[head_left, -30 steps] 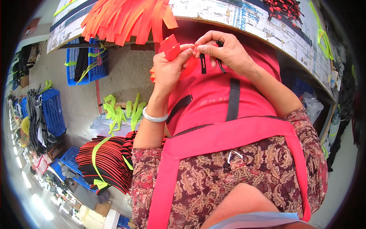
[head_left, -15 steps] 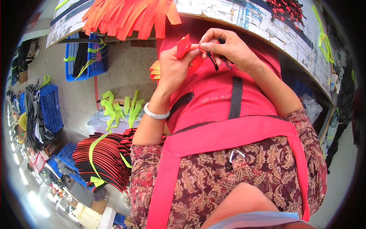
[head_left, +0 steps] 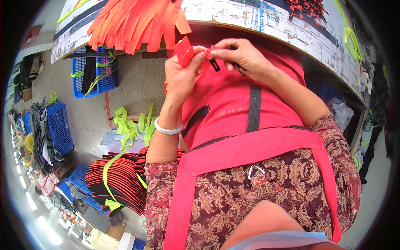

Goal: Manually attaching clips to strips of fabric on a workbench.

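Over my lap, my left hand [head_left: 182, 74] is closed around a red-orange ribbon strip [head_left: 183, 51]; part of the strip stands up above the thumb. A small black plastic buckle [head_left: 214, 64] with a slot hangs on the strip between my hands. My right hand [head_left: 246, 57] pinches by the strip's end, just above the buckle. More black pieces [head_left: 238, 69] show under the curled fingers of that hand; how many is hidden. A red apron [head_left: 233, 104] lies beneath both hands.
A worktable [head_left: 216, 15] runs along the far side, with orange strips [head_left: 137, 25] draped over its edge and a heap of small black-and-red pieces [head_left: 306, 9]. Blue crates [head_left: 109, 75] stand on the floor at left, near bundled black-and-red pieces [head_left: 112, 179] and yellow-green strips [head_left: 127, 129].
The buckle now hangs on the strip below my fingertips, where earlier it was by my right fingers. My right hand has shifted slightly down, and both hands look a little lower left.
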`<state>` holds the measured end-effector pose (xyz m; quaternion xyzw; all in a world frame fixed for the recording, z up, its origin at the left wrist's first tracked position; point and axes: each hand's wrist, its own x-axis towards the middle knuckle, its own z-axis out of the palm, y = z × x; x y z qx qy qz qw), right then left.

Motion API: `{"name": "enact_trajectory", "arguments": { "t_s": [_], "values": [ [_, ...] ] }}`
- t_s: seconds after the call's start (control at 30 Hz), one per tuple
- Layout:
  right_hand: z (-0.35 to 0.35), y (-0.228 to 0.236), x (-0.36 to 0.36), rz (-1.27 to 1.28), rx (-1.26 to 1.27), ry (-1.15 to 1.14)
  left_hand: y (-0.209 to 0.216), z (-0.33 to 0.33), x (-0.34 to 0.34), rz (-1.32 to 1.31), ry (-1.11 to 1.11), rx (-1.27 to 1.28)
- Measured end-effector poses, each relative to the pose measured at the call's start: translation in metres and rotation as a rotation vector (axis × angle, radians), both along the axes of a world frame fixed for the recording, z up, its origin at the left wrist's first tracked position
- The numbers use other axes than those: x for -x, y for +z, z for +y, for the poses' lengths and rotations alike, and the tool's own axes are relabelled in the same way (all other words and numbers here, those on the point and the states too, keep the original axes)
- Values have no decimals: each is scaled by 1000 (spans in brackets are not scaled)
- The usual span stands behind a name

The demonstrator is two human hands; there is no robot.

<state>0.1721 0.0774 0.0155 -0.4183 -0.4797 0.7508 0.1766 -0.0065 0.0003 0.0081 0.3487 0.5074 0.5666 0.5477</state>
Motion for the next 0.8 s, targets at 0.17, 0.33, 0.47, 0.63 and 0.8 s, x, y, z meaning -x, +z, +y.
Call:
{"name": "enact_trajectory", "arguments": {
  "t_s": [0.17,0.33,0.47,0.63,0.8],
  "values": [
    [5,16,-1,164,-331,-56,11,4,4,-123,-31,-5],
    [-5,34,-1,92,-279,95,18,1,14,-317,-151,170],
    [-5,32,-3,43,-266,116,14,1,17,-359,-194,195],
    [-4,40,-1,36,-252,147,16,1,17,-285,-200,161],
    [-5,39,-1,-1,-258,147,18,-1,17,-240,-205,151]
  ]
}}
